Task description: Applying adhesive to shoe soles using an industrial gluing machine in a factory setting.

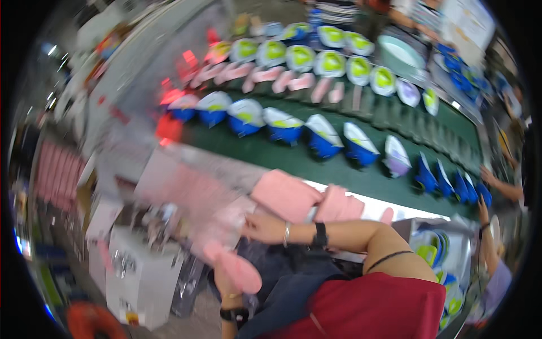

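My left hand [227,282] is closed on a pink insole [243,272], low in front of me. My right hand [264,228], with a bracelet and a black band at the wrist, has its fingers bent together at the edge of a pale pink, filmy heap [221,217]. Blur hides what those fingers hold, if anything. Just beyond the right hand, a stack of pink insoles [285,195] lies on the bench edge, with another pink bundle [340,206] to its right.
Past the bench runs a green conveyor [226,140] carrying rows of blue-and-white shoe uppers [282,125] and lime-lined ones [300,58]. A white box [138,277] stands at my left; a bin of uppers [415,226] is at my right. Other people's hands [490,177] reach in from the right.
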Action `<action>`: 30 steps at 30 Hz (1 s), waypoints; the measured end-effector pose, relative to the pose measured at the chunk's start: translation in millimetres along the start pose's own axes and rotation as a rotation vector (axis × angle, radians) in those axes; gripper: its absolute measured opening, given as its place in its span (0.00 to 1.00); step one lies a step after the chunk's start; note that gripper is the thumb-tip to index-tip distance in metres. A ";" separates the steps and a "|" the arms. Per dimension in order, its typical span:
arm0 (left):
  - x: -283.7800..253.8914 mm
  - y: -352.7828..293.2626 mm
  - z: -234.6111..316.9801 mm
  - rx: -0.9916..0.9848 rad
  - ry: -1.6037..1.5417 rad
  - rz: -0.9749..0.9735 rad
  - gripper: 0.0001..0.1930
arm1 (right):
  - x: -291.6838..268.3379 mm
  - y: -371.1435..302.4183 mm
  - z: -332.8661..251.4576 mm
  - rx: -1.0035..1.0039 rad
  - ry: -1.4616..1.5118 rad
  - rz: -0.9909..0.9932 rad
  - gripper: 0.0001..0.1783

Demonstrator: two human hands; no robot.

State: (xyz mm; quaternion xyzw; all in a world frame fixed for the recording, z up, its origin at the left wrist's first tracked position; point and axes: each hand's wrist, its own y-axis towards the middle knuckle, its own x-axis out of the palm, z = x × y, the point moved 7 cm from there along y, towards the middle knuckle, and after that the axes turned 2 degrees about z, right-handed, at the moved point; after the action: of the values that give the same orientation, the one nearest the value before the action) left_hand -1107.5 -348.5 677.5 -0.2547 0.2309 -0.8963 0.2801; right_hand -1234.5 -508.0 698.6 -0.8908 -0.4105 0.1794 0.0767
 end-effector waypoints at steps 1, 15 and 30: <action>-3.0 0.7 3.5 0.051 0.028 0.040 0.22 | 45.2 -14.0 -8.7 0.008 0.013 -0.038 0.23; -84.8 -48.0 -9.5 0.025 0.081 0.209 0.13 | 91.0 172.5 -57.6 -0.156 -0.132 0.291 0.17; -73.7 -45.9 -6.0 0.157 0.224 0.074 0.18 | 70.9 177.3 -76.8 -0.186 -0.202 0.384 0.15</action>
State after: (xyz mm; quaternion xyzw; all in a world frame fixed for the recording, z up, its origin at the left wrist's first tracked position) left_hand -1076.1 -267.4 674.3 -0.1218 0.1992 -0.9234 0.3047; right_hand -1037.9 -568.9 701.0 -0.9333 -0.2538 0.2402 -0.0824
